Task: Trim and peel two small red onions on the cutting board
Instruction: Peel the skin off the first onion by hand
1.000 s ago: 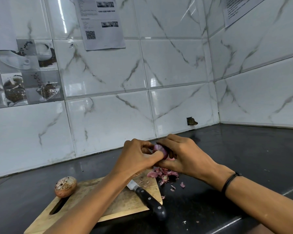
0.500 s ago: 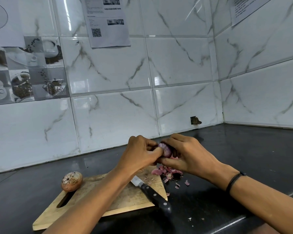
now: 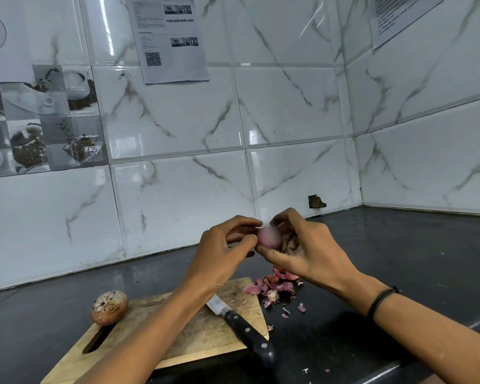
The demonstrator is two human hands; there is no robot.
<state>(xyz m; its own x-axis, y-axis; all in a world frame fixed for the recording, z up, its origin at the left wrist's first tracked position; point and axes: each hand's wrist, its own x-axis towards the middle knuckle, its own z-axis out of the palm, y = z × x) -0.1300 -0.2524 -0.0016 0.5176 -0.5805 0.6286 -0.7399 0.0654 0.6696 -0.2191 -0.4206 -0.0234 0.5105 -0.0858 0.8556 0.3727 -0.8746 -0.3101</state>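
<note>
Pink and shiny, the peeled onion point(image 3: 269, 237) is being held up in the air, at about 1 o'clock from the cutting board point(image 3: 200, 336), over the dark surface point(image 3: 399, 259) and not over the wood. The right hand point(image 3: 308, 253) is cupping it, with its fingers point(image 3: 284, 218) curling round the back and the thumb pressing underneath. The left hand point(image 3: 222, 256) is pinching at the top of it with its fingertips point(image 3: 250, 222).

A bare onion is slippery, I think. If the fingers are squeezing too hard, it could be popping out and dropping onto the surface. The knife point(image 3: 239, 325) is lying at the board's 3 o'clock side, right under the left arm, with its black handle poking off toward 5 o'clock. A bump from that arm could be sending it sliding. The brown onion point(image 3: 110, 307) is sitting right at the board's 10 o'clock corner, so a nudge could be rolling it off.

Counting now: two onions, one bare and one in its skin. One knife. One board. One heap of peels point(image 3: 272, 286) at the board's 1 o'clock corner, with a few loose bits beside it. Two hands.
</note>
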